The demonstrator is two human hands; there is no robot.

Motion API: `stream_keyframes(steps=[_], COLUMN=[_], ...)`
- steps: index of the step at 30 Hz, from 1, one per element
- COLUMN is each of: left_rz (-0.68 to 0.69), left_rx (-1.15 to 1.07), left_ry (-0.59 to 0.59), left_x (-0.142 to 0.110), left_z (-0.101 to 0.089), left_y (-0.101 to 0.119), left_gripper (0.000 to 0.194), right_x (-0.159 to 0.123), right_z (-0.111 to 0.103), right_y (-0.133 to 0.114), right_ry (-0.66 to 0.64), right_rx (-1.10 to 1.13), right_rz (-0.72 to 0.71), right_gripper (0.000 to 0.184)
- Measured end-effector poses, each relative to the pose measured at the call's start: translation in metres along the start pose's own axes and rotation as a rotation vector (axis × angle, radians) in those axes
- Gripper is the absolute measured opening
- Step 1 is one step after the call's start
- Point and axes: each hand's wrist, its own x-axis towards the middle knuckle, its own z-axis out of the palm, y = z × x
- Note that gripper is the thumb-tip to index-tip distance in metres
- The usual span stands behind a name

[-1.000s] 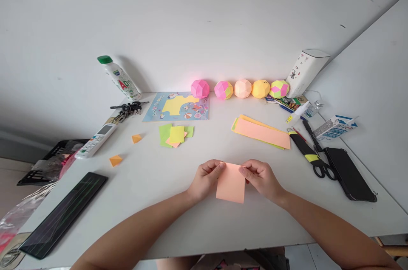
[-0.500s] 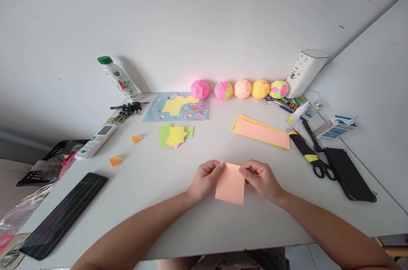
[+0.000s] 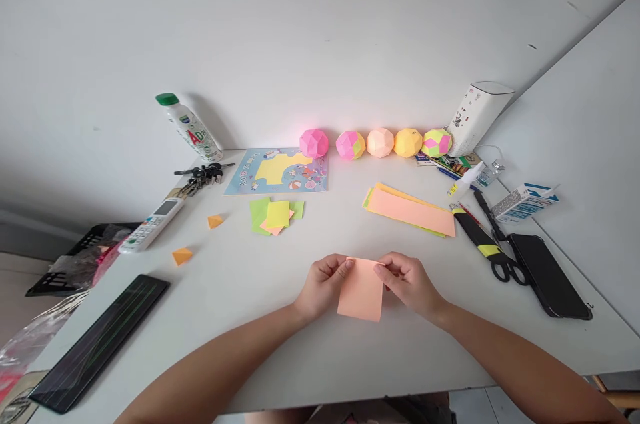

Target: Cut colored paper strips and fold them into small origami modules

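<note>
A square sheet of peach paper [image 3: 361, 294] is held up near the front of the table. My left hand [image 3: 324, 283] pinches its upper left corner, thumb on the near face. The upper right corner is gripped by my right hand [image 3: 409, 283], thumb in front and fingers behind, partly hidden. Beyond the hands to the right lie stacked paper strips [image 3: 413, 212] in peach, orange and green. Small paper squares [image 3: 277, 214] in green, yellow and peach overlap further left. Two folded orange paper pieces [image 3: 183, 255] sit on the left side.
Several faceted paper balls [image 3: 381, 143] line the wall beside a blue printed booklet [image 3: 240, 177]. Scissors [image 3: 487, 251], a black phone [image 3: 553, 277] and a glue bottle [image 3: 466, 179] are at right. At left are a bottle [image 3: 193, 131], keys [image 3: 205, 173], a remote [image 3: 153, 224] and a dark tablet [image 3: 103, 344].
Both hands keep their hold on the peach sheet. Its lower edge has swung slightly left. The whole view has shifted a little, with objects sitting slightly lower.
</note>
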Motion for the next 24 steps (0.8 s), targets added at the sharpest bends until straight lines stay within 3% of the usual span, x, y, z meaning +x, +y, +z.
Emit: stream_keyframes(steps=[4, 8, 13, 24], left_rz=[-0.010, -0.015, -0.046, -0.120], left_rx=[0.139, 0.264, 0.281, 0.262], left_ry=[-0.152, -0.285, -0.302, -0.297], left_x=[-0.0044, -0.0086, -0.0090, -0.0065], left_z=[0.0009, 0.0044, 0.0065, 0.0033], left_y=[-0.0003, 0.0015, 0.0032, 0.0018], left_gripper=[0.034, 0.038, 0.039, 0.039], right_x=[-0.0010, -0.0022, -0.0032, -0.0021], right_z=[0.0027, 0.0046, 0.0050, 0.0025], right_y=[-0.0006, -0.0024, -0.0023, -0.0024], right_ry=[0.036, -0.070, -0.127, -0.033], right_rx=[-0.100, -0.142, -0.190, -0.268], right_rz=[-0.104, -0.174, -0.173, -0.198], right_gripper=[0.018, 0.019, 0.023, 0.022])
